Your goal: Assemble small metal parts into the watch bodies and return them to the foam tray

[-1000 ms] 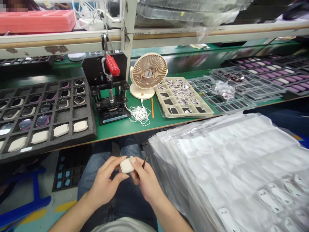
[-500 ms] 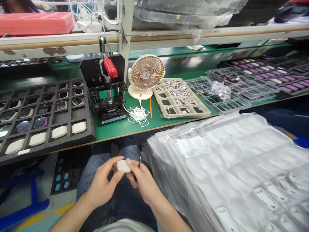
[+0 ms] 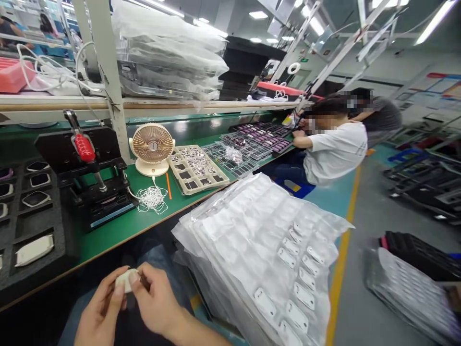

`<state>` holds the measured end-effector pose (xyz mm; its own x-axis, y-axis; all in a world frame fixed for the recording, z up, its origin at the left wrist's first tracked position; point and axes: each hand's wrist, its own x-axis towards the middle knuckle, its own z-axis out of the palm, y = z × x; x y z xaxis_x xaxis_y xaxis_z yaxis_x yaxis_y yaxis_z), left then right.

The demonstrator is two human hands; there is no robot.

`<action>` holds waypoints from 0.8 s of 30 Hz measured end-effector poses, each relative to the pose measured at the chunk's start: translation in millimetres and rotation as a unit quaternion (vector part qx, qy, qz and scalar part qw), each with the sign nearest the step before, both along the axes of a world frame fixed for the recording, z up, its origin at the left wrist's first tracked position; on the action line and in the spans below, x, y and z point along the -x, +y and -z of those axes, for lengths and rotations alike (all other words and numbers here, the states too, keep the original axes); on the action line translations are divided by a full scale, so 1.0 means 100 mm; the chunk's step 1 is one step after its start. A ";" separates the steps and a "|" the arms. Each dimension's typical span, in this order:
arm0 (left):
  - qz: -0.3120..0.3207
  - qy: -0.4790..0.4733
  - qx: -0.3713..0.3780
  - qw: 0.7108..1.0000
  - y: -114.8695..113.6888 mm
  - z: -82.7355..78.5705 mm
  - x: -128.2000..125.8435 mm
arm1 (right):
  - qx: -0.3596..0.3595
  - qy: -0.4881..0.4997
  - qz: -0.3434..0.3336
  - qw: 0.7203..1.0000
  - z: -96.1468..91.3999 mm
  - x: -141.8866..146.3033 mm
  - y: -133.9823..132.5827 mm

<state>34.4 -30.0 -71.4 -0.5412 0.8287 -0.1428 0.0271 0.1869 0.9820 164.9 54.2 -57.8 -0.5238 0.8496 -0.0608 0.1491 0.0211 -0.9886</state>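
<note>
Over my lap, below the bench edge, my left hand [image 3: 99, 315] and my right hand [image 3: 154, 300] both pinch a small white watch-case part [image 3: 126, 280]. The fingers of both hands are closed round it. My right hand also grips a thin dark tool, mostly hidden here. On the bench to the left, a black foam tray [image 3: 39, 226] has similar white and dark cases in its pockets.
A black hand press with a red handle [image 3: 85, 168], a beige desk fan [image 3: 152, 146], tangled white cord [image 3: 153, 198] and a beige parts tray [image 3: 196, 170] stand on the green bench. Stacked clear blister sheets [image 3: 259, 240] lie at my right. Other people sit farther along.
My view has swung right and up, bringing the aisle and seated people into sight. My hands stay together on the white part, now lower left in view.
</note>
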 end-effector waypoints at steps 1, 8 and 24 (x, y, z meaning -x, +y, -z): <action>0.014 0.083 -0.020 0.996 0.04 0.01 0.05 | 0.012 0.006 0.010 1.000 -0.01 0.01 0.05; 0.138 0.444 -0.204 0.862 0.08 -0.17 0.27 | 0.120 0.062 -0.051 0.990 -0.21 0.08 0.30; 0.003 0.477 -0.131 0.869 1.30 -0.33 0.59 | -0.450 0.185 -0.063 0.871 -1.90 1.20 1.67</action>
